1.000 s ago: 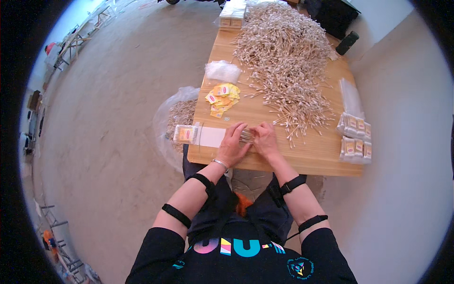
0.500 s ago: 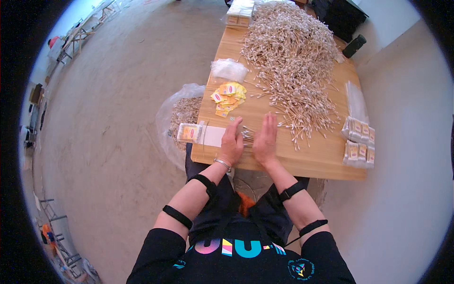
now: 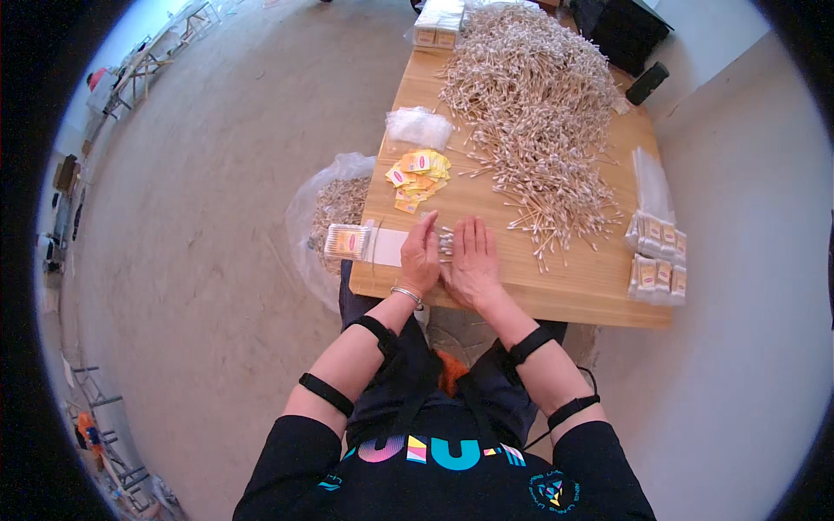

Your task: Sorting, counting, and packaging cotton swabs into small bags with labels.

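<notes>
You wear this wide fisheye camera on the left of your head, and it looks steeply down, past your black short-sleeved printed shirt (image 3: 447, 497) at the lower edge. Your bare, black-banded forearms (image 3: 352, 365) rise into view, putting your bare left hand (image 3: 420, 260) and your bare right hand (image 3: 473, 267) near the middle, at close range. Beyond them the pale brown wooden table (image 3: 556, 291) stretches up, right of centre. The dusty grey-brown floor (image 3: 200, 217) spreads left; the smooth white wall (image 3: 747, 260) curves along your right.
</notes>
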### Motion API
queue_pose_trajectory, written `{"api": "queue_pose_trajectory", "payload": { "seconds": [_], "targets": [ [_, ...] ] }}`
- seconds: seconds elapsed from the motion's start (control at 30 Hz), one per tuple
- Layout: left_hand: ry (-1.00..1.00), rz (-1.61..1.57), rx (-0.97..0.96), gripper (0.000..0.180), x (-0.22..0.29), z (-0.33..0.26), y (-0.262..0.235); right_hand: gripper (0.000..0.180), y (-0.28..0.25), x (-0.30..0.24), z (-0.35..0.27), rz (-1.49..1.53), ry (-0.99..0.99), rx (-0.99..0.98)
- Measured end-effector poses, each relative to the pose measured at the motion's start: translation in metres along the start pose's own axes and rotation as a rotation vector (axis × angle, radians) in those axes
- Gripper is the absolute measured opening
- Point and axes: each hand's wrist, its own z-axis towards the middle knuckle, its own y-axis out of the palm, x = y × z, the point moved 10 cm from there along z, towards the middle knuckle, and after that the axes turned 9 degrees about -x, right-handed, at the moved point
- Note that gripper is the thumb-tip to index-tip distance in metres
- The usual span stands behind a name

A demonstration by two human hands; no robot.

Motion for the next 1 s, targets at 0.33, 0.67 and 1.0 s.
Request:
{"api": "queue_pose_trajectory", "payload": {
  "seconds": [0.33, 0.67, 1.0],
  "targets": [
    [0.191, 0.249, -0.144, 0.038, 0.032, -0.003, 0.016, 0.082, -0.016, 0.032, -0.023, 0.239, 0.037, 0.224],
    [0.285, 0.523, -0.463, 0.05, 0.054, -0.012, 0.052, 0.042, -0.026, 0.119, -0.046, 0.623, 0.186, 0.597],
    [0.197, 0.432, -0.403, 0.051, 0.052, -0.007, 0.048, 0.007, -0.042, 0.124, -0.007, 0.359, 0.163, 0.561]
  ]
}}
